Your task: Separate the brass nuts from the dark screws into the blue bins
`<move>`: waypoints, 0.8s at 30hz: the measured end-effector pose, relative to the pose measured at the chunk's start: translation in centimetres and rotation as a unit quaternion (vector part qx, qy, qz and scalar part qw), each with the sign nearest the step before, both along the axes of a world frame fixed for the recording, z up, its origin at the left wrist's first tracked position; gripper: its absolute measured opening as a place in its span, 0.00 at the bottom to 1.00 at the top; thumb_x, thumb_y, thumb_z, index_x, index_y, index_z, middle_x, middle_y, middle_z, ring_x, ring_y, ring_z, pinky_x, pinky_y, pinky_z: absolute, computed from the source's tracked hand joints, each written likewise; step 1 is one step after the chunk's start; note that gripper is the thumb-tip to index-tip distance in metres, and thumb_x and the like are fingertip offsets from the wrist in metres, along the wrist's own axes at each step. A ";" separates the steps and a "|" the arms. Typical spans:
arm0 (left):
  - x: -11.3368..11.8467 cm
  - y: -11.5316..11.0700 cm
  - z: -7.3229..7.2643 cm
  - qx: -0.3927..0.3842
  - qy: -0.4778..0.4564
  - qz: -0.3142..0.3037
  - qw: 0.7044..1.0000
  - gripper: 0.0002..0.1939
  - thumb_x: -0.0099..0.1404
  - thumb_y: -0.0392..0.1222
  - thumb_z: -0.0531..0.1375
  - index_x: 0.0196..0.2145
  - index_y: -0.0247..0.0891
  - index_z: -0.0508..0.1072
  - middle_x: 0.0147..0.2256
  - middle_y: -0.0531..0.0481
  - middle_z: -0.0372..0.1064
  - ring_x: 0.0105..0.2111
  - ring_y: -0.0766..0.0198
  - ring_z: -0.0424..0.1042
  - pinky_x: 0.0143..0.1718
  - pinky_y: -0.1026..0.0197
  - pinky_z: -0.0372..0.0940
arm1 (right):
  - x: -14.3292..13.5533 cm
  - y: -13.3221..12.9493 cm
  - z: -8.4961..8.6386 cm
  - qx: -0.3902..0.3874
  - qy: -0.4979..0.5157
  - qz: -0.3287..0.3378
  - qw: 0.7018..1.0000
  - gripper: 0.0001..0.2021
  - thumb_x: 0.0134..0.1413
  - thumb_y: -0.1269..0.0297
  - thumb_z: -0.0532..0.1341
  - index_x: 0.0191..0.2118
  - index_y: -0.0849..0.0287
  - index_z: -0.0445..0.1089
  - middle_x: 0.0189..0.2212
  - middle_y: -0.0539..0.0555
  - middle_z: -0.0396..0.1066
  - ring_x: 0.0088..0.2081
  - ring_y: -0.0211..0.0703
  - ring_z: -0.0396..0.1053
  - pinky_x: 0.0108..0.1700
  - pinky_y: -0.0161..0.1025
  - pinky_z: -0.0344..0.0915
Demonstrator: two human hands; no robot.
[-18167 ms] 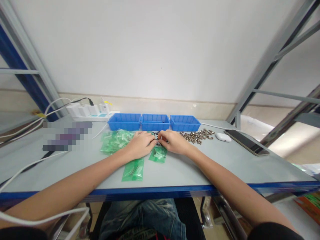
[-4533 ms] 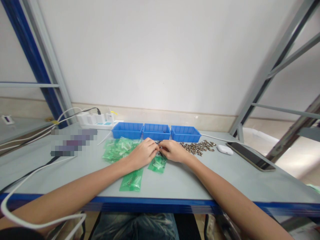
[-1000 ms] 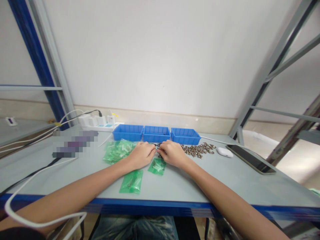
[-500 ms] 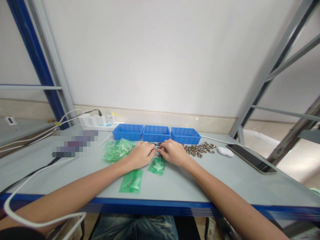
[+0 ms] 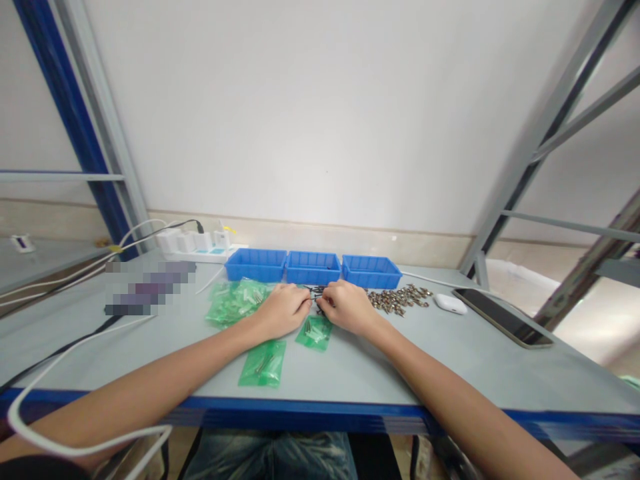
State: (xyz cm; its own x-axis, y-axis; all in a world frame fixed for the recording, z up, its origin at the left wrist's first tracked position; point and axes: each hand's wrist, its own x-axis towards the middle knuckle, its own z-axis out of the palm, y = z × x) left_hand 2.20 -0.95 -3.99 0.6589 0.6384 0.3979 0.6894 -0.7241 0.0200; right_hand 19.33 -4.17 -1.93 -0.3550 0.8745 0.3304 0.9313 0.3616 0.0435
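My left hand (image 5: 285,310) rests closed beside a heap of green plastic bags (image 5: 235,301); what its fingers hold, if anything, is too small to tell. Just to the right, my right hand (image 5: 346,305) is closed too, its fingertips at some small dark screws (image 5: 318,291). A narrow gap parts the two hands. Below them lies a small green bag with screws (image 5: 315,333), and nearer the table edge another green bag (image 5: 263,363) with metal pieces inside. Brassy metal parts (image 5: 400,299) are piled right of my right hand.
Three blue bins (image 5: 313,268) stand in a row behind the hands. A white case (image 5: 451,304) and a phone (image 5: 503,317) lie at the right. A power strip (image 5: 200,253) with plugs sits back left, and a white cable (image 5: 60,357) loops across the left front.
My right hand has shifted very slightly right, so the gap between the fingertips is a little wider. My left hand looks nearly still.
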 end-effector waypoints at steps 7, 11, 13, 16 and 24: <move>-0.1 -0.1 0.1 -0.002 0.003 -0.004 1.000 0.12 0.66 0.39 0.46 0.31 0.37 0.67 0.31 0.48 0.69 0.36 0.59 0.67 0.39 0.57 0.58 | 0.0 0.0 0.0 0.000 0.044 0.014 0.999 0.09 0.57 0.62 0.54 0.40 0.56 0.69 0.34 0.52 0.72 0.37 0.41 0.67 0.35 0.34 0.55; -0.1 -0.1 0.0 -0.003 0.003 -0.007 1.000 0.13 0.66 0.39 0.45 0.30 0.37 0.67 0.31 0.49 0.69 0.35 0.59 0.67 0.38 0.57 0.58 | -0.1 -0.1 0.1 -0.010 0.043 0.049 0.998 0.08 0.57 0.65 0.54 0.39 0.57 0.69 0.33 0.52 0.71 0.37 0.40 0.66 0.35 0.34 0.54; -0.1 -0.1 0.0 -0.004 0.003 -0.008 1.000 0.13 0.66 0.40 0.45 0.30 0.37 0.66 0.31 0.49 0.69 0.35 0.59 0.67 0.38 0.56 0.58 | -0.1 -0.1 0.0 -0.007 0.047 0.054 0.997 0.07 0.57 0.67 0.54 0.37 0.57 0.69 0.32 0.52 0.70 0.36 0.39 0.65 0.35 0.34 0.53; -0.1 -0.1 0.0 -0.005 0.000 -0.009 1.000 0.13 0.66 0.40 0.45 0.30 0.37 0.66 0.31 0.49 0.69 0.35 0.59 0.67 0.38 0.56 0.58 | -0.1 -0.1 0.0 -0.001 0.058 0.061 0.996 0.06 0.56 0.67 0.54 0.37 0.58 0.68 0.32 0.52 0.70 0.36 0.39 0.65 0.35 0.34 0.53; -0.1 -0.2 0.0 -0.030 -0.033 -0.005 0.999 0.12 0.67 0.43 0.46 0.38 0.38 0.66 0.35 0.48 0.70 0.39 0.58 0.67 0.42 0.54 0.58 | 0.3 0.3 -0.4 0.000 0.063 0.069 0.996 0.09 0.59 0.66 0.51 0.35 0.60 0.67 0.33 0.53 0.70 0.36 0.39 0.65 0.36 0.34 0.53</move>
